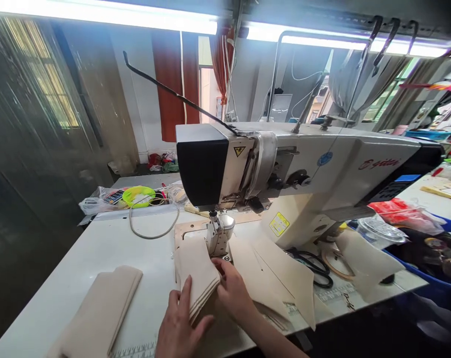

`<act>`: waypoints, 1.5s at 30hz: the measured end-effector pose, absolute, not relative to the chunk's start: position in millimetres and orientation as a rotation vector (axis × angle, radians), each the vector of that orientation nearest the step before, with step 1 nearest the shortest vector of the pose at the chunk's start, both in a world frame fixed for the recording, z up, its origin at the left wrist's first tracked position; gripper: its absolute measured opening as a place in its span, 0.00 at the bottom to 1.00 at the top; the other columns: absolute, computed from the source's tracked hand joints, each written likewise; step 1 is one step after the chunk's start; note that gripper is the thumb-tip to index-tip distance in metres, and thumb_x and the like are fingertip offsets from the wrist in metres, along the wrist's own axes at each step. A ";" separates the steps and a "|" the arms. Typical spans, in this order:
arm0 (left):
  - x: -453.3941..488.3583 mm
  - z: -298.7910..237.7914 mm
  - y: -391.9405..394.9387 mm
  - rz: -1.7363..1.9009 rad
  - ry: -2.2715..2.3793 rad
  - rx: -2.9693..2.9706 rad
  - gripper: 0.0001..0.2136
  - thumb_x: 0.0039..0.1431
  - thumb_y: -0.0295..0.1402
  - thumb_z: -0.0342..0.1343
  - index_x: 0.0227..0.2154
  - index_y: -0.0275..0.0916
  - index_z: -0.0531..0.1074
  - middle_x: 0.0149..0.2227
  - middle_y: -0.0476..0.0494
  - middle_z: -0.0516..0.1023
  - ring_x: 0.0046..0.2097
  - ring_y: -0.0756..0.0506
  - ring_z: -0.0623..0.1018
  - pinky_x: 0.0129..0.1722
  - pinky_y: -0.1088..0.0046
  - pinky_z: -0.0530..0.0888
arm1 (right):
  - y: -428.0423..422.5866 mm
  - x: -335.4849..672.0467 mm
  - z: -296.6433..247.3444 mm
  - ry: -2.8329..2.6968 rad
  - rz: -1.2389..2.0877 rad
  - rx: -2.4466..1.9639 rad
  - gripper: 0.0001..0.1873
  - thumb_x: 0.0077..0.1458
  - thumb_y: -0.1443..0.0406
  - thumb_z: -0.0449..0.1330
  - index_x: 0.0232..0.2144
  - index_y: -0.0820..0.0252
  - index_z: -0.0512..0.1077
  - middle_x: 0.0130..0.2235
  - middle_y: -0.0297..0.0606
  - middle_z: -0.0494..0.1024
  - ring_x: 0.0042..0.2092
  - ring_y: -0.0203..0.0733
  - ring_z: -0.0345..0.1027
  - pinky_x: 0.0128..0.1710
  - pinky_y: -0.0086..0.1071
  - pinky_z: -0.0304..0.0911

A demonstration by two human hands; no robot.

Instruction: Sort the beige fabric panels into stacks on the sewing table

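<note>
A broad white worktable (76,256) spans the lower frame, and a grey-and-black metal sewing machine (333,159) extends from centre to right above it. Flat beige fabric-like pieces (285,268) lie right of centre; a folded-looking beige stack (102,303) rests at lower left. Another layered beige stack (197,266), at bottom centre, sits just beside the machine's foot. The left hand (178,318) touches its near left side, index finger on top, thumb spread away. The right hand (230,288) bends its fingers against the right edge; whether they pinch it, I cannot tell.
</note>
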State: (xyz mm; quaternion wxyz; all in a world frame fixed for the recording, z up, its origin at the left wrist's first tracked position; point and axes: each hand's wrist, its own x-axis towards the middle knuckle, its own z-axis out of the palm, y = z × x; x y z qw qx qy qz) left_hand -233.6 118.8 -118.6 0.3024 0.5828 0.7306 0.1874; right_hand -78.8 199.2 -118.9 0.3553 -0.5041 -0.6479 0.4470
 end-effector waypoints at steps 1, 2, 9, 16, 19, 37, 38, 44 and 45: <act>-230.8 -120.4 118.0 0.475 1.981 1.541 0.39 0.54 0.40 0.49 0.68 0.37 0.45 0.52 0.31 0.67 0.48 0.35 0.75 0.43 0.60 0.73 | 199.4 -80.9 -114.2 -1.560 1.292 -1.216 0.20 0.52 0.67 0.54 0.49 0.61 0.67 0.47 0.46 0.74 0.47 0.50 0.70 0.51 0.47 0.65; -230.5 -121.8 117.9 0.497 1.998 1.540 0.39 0.53 0.38 0.50 0.68 0.37 0.45 0.53 0.31 0.67 0.49 0.35 0.74 0.44 0.59 0.73 | 199.4 -82.9 -109.3 -1.436 1.437 -1.134 0.19 0.54 0.63 0.54 0.50 0.59 0.66 0.46 0.45 0.73 0.45 0.47 0.71 0.49 0.45 0.67; -262.0 -115.1 126.0 0.980 1.536 1.109 0.29 0.58 0.50 0.51 0.56 0.36 0.66 0.56 0.36 0.73 0.58 0.38 0.71 0.60 0.64 0.65 | 196.0 -94.5 -104.0 -1.140 1.724 -1.022 0.29 0.45 0.60 0.67 0.49 0.56 0.65 0.47 0.42 0.70 0.40 0.41 0.72 0.40 0.39 0.70; -261.1 -95.3 119.3 1.111 1.372 0.625 0.32 0.49 0.61 0.58 0.44 0.36 0.72 0.27 0.48 0.75 0.27 0.49 0.70 0.27 0.75 0.65 | 187.9 -115.2 -106.6 -1.346 1.673 -0.955 0.19 0.50 0.63 0.62 0.46 0.57 0.69 0.47 0.43 0.74 0.43 0.43 0.74 0.46 0.41 0.70; -260.7 -91.7 117.2 1.169 1.344 0.521 0.31 0.44 0.60 0.62 0.41 0.37 0.73 0.25 0.52 0.71 0.28 0.49 0.69 0.28 0.75 0.66 | 192.1 -111.6 -103.3 -1.566 1.426 -1.061 0.16 0.54 0.64 0.57 0.46 0.57 0.71 0.48 0.45 0.75 0.48 0.47 0.72 0.48 0.43 0.70; -241.2 -120.7 108.0 1.038 2.029 1.481 0.25 0.66 0.42 0.42 0.64 0.43 0.59 0.48 0.37 0.72 0.43 0.42 0.77 0.44 0.66 0.75 | 208.5 -23.2 -41.3 -1.713 0.995 -1.244 0.09 0.57 0.60 0.51 0.32 0.56 0.70 0.29 0.34 0.73 0.30 0.39 0.65 0.28 0.31 0.60; -233.8 -124.2 107.4 0.933 2.103 1.603 0.24 0.66 0.37 0.42 0.64 0.44 0.58 0.47 0.37 0.71 0.39 0.42 0.77 0.40 0.65 0.76 | 207.1 -12.2 -35.5 -1.681 1.030 -1.257 0.10 0.57 0.58 0.52 0.33 0.55 0.69 0.28 0.33 0.73 0.29 0.38 0.64 0.27 0.30 0.59; -209.4 -156.4 111.2 0.395 2.273 2.025 0.24 0.62 0.35 0.49 0.62 0.45 0.64 0.48 0.30 0.71 0.44 0.34 0.75 0.42 0.58 0.76 | 229.0 102.1 -51.7 -1.520 0.949 -1.306 0.15 0.51 0.52 0.63 0.33 0.56 0.72 0.29 0.34 0.72 0.30 0.37 0.62 0.27 0.30 0.59; -211.0 -160.9 112.7 0.393 2.265 2.015 0.25 0.62 0.40 0.49 0.62 0.46 0.63 0.48 0.29 0.71 0.44 0.33 0.75 0.41 0.57 0.76 | 234.9 125.2 -60.1 -1.386 0.888 -1.336 0.17 0.48 0.51 0.65 0.33 0.57 0.72 0.29 0.34 0.72 0.30 0.37 0.63 0.27 0.30 0.59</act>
